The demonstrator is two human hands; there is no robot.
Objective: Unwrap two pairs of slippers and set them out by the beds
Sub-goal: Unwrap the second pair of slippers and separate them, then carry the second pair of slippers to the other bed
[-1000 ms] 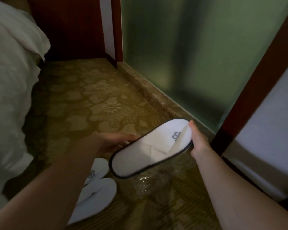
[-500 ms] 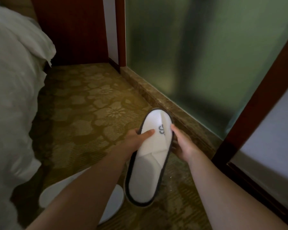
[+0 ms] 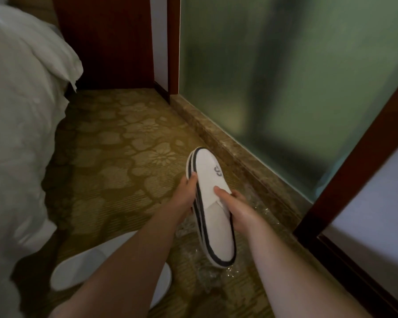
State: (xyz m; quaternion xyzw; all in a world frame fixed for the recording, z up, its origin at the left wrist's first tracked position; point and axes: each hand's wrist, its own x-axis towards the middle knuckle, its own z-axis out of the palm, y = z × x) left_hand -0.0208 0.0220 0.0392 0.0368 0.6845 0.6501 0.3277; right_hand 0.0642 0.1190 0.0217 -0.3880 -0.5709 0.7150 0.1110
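Both hands hold a stacked pair of white slippers (image 3: 213, 210) with dark edging and a dark logo, toes pointing away from me, above the carpet. My left hand (image 3: 185, 196) grips the left edge and my right hand (image 3: 231, 208) has its thumb on the top slipper's strap. Another white pair (image 3: 78, 267) lies on the carpet at lower left, partly hidden by my left forearm. Clear plastic wrapping (image 3: 207, 267) lies crumpled on the floor under the held pair.
A bed with a white duvet (image 3: 21, 125) fills the left side. A frosted glass wall (image 3: 274, 76) on a stone kerb (image 3: 230, 143) runs along the right, with a dark wood door frame (image 3: 354, 171). Patterned gold carpet (image 3: 115, 152) lies between them.
The held slippers turned from lying sideways to pointing away from me, and now tilt so a second slipper's edge shows beneath. My left hand shifted to the left edge.
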